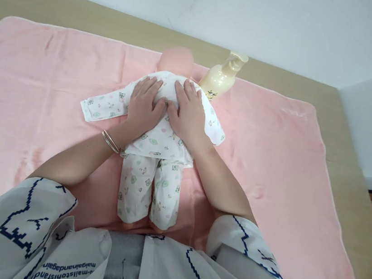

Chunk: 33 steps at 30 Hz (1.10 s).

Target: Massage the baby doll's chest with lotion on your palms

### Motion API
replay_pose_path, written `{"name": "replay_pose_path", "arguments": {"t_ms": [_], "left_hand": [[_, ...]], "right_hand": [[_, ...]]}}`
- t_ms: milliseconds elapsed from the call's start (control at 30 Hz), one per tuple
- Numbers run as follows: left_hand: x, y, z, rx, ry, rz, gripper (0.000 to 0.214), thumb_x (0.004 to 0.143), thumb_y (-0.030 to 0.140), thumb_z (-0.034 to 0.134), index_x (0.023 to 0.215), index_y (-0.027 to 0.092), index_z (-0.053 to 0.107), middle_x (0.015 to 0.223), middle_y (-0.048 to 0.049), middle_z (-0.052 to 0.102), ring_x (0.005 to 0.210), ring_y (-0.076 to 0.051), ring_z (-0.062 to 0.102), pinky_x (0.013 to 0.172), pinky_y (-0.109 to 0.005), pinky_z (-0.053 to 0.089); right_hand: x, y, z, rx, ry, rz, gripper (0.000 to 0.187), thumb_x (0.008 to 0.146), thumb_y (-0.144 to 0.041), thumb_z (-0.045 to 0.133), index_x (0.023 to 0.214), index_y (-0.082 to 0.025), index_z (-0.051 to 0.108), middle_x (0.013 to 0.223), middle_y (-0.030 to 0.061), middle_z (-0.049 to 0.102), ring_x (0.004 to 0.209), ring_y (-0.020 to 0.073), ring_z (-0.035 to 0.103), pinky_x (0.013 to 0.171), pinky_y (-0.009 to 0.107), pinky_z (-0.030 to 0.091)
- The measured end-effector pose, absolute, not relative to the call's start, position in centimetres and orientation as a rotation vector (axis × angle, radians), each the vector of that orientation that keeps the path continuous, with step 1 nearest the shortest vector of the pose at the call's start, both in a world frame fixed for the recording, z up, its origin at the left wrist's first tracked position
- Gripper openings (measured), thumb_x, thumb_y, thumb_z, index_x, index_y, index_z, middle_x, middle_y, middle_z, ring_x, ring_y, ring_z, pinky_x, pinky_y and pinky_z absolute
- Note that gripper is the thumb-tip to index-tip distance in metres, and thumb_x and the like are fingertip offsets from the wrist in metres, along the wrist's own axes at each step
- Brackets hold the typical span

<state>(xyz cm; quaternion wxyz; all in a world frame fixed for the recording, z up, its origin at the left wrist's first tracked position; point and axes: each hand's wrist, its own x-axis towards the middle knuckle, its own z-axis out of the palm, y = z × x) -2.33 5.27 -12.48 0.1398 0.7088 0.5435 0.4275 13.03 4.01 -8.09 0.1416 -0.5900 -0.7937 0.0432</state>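
Note:
A baby doll (176, 60) lies on a pink cloth, its head away from me and its legs towards me. It wears a white printed top (158, 142) and matching trousers (136, 188). My left hand (145, 106) rests flat on the left of the doll's upper body, fingers stretched towards its head. On the other side my right hand (189, 115) lies the same way, palm down on the top. The two thumbs almost meet in the middle. The doll's sleeves spread out to both sides, and its face cannot be made out.
The pink cloth (264, 168) covers much of the wooden table (348, 179). Beside the doll's head, on the right, a cream pump bottle (221, 78) stands close to my right hand. A white wall (272, 27) runs behind the table.

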Motion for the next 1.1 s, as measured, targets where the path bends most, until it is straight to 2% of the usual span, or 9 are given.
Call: {"name": "replay_pose_path", "arguments": {"t_ms": [200, 400, 633, 767, 867, 967, 1100], "left_hand": [[-2.2, 4.8, -12.1, 2.077, 1.647, 1.166, 0.051, 0.093, 0.047, 0.046, 0.135, 0.019, 0.052, 0.148, -0.0115, 0.049, 0.145, -0.029, 0.037, 0.125, -0.050, 0.025], [-2.1, 5.3, -12.0, 2.219, 1.601, 1.179, 0.046, 0.095, 0.043, 0.042, 0.134, 0.021, 0.053, 0.146, -0.0087, 0.053, 0.143, -0.029, 0.040, 0.123, -0.053, 0.027], [-1.8, 4.3, -11.5, 2.286, 1.627, 1.233, 0.035, 0.096, 0.036, 0.041, 0.111, 0.020, 0.068, 0.124, -0.0082, 0.068, 0.124, -0.027, 0.058, 0.111, -0.049, 0.044], [-1.8, 4.4, -11.8, 2.217, 1.657, 1.255, 0.036, 0.095, 0.039, 0.043, 0.117, 0.021, 0.065, 0.129, -0.0086, 0.065, 0.128, -0.027, 0.054, 0.115, -0.050, 0.040], [-2.0, 4.9, -12.3, 2.180, 1.639, 1.238, 0.043, 0.095, 0.043, 0.043, 0.130, 0.022, 0.056, 0.141, -0.0093, 0.056, 0.139, -0.028, 0.044, 0.121, -0.051, 0.031], [-2.2, 5.4, -12.5, 2.187, 1.582, 1.216, 0.046, 0.095, 0.045, 0.042, 0.133, 0.021, 0.052, 0.144, -0.0106, 0.053, 0.142, -0.027, 0.041, 0.123, -0.051, 0.027], [-2.1, 5.1, -12.2, 2.226, 1.529, 1.242, 0.036, 0.096, 0.041, 0.041, 0.119, 0.021, 0.060, 0.131, -0.0105, 0.062, 0.131, -0.026, 0.052, 0.119, -0.050, 0.033]], "right_hand": [[12.6, 3.2, -7.6, -1.792, -2.241, 0.098, 0.063, 0.099, -0.041, 0.032, 0.151, -0.007, 0.030, 0.158, 0.0209, 0.032, 0.149, 0.0344, 0.027, 0.121, 0.057, 0.022], [13.7, 4.8, -7.5, -1.605, -2.389, 0.183, 0.059, 0.098, -0.039, 0.036, 0.150, -0.013, 0.033, 0.160, 0.0162, 0.031, 0.150, 0.0307, 0.024, 0.122, 0.057, 0.020], [11.5, 1.6, -7.5, -1.763, -2.184, -0.021, 0.050, 0.101, -0.030, 0.027, 0.140, -0.008, 0.049, 0.146, 0.0209, 0.051, 0.139, 0.0336, 0.045, 0.115, 0.053, 0.036], [11.9, 2.0, -7.3, -1.775, -2.171, 0.033, 0.048, 0.100, -0.034, 0.035, 0.140, -0.014, 0.051, 0.146, 0.0167, 0.052, 0.138, 0.0332, 0.047, 0.108, 0.052, 0.045], [13.2, 3.9, -7.3, -1.700, -2.280, 0.109, 0.054, 0.097, -0.034, 0.039, 0.146, -0.011, 0.042, 0.154, 0.0174, 0.041, 0.145, 0.0324, 0.035, 0.116, 0.053, 0.036], [14.0, 5.1, -7.4, -1.545, -2.448, 0.167, 0.057, 0.097, -0.030, 0.038, 0.151, -0.012, 0.034, 0.160, 0.0150, 0.031, 0.150, 0.0313, 0.024, 0.121, 0.056, 0.024], [13.1, 3.7, -6.9, -1.569, -2.423, 0.117, 0.053, 0.097, -0.026, 0.035, 0.146, -0.008, 0.040, 0.156, 0.0173, 0.039, 0.148, 0.0318, 0.031, 0.121, 0.056, 0.026]]}}
